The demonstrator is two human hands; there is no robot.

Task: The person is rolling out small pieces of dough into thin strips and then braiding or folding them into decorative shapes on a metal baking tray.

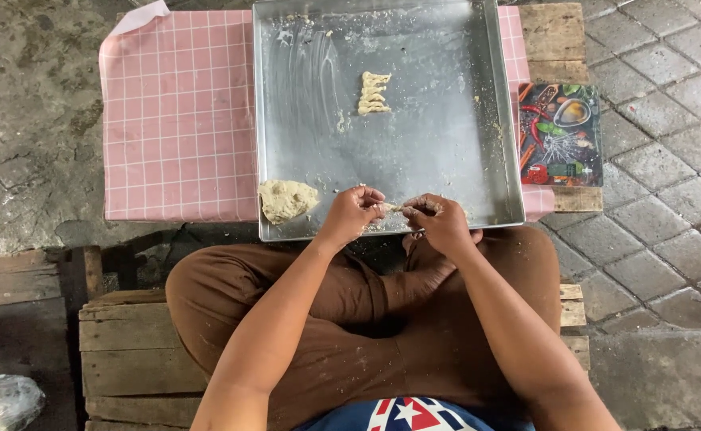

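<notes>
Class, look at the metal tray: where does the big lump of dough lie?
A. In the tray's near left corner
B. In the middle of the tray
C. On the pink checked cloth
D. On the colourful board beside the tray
A: the lump of dough rests inside the metal tray at its near left corner, left of the left hand.

Support: a low wooden table (pixel 554 32) stood on grey paving stones (pixel 661 160).
Cover: a pink checked cloth (pixel 179 120) lay over most of the tabletop.
Tray: a large square metal tray (pixel 438 144), dusted with flour, rested on the cloth.
Right edge: a small board printed with vegetables (pixel 560 136) lay beside the tray.
Seat: wooden crates (pixel 127 351) carried the seated person.
</notes>
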